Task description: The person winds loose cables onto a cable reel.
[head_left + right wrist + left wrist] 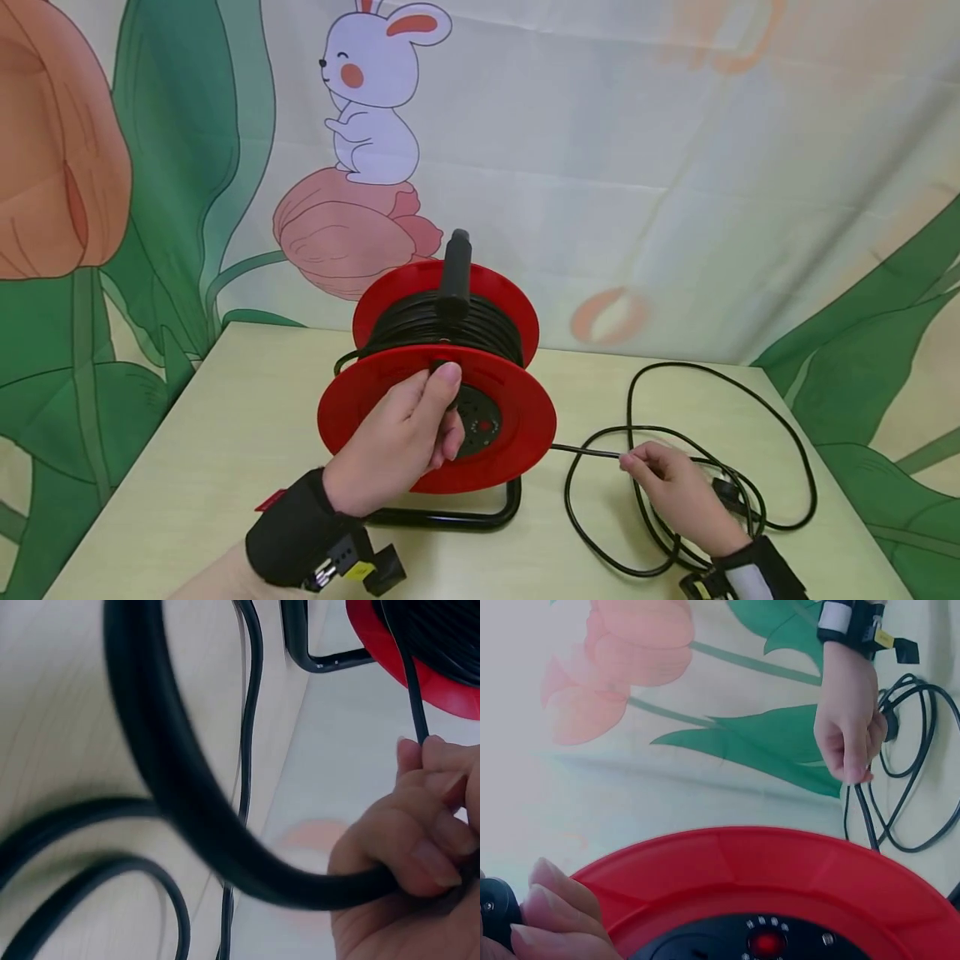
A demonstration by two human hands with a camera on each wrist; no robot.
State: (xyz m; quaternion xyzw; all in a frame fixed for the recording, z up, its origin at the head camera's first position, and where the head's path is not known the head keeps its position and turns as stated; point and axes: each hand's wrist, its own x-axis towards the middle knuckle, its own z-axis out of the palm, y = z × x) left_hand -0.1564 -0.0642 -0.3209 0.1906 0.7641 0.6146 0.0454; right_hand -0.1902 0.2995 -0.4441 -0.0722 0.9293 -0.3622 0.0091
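Note:
A red cable reel [528, 408] wound with black cable stands on the table in the head view. At its front face my left hand [401, 437] grips a small black knob [498, 909], seen at the lower left in the left wrist view. To the right, my right hand [686, 496] pinches the black cable [588, 451] where it runs out from the reel. In the right wrist view the curled fingers [409, 840] hold the cable, which continues as a thick loop below. The reel's socket panel [480, 421] is partly hidden behind my left hand.
Loose cable loops [801, 450] lie around and under my right hand, with a black plug [726, 492] beside it. The reel has a black carrying handle [455, 275] on top and a black tube stand [465, 522]. A printed curtain [600, 167] hangs behind the table [247, 400].

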